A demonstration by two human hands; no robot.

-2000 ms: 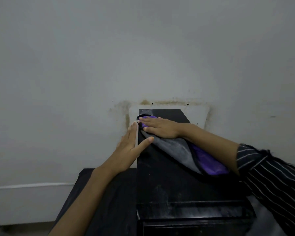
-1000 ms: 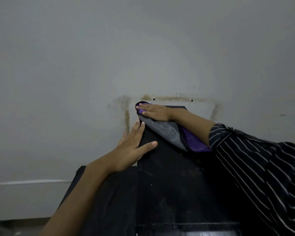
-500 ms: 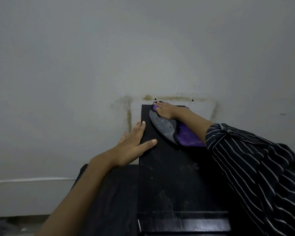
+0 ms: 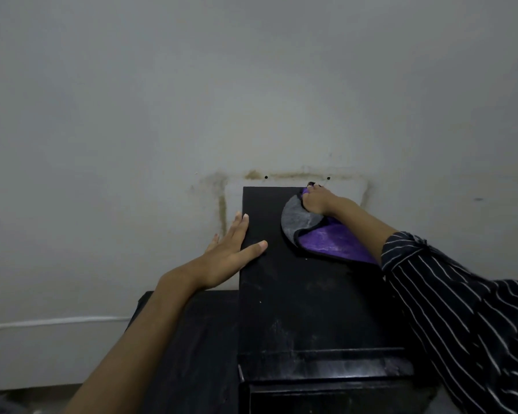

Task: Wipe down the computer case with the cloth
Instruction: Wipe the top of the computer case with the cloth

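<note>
A black computer case [image 4: 299, 294] stands upright with its dusty top facing me and its far end near the wall. A grey and purple cloth [image 4: 317, 231] lies on the far right part of the top. My right hand [image 4: 317, 201] presses the cloth down at the far right corner, its fingers bunched on the fabric. My left hand [image 4: 231, 255] lies flat against the case's upper left edge, fingers straight along the side and thumb resting on the top.
The case sits on a black table [image 4: 198, 339] pushed toward a pale wall [image 4: 251, 85]. The wall carries brown stain marks and two small holes [image 4: 266, 177] just behind the case. A white strip [image 4: 57, 321] runs along the wall at lower left.
My right hand slid the cloth along the far end of the top, from the left corner to the right corner. My left hand stayed on the left edge.
</note>
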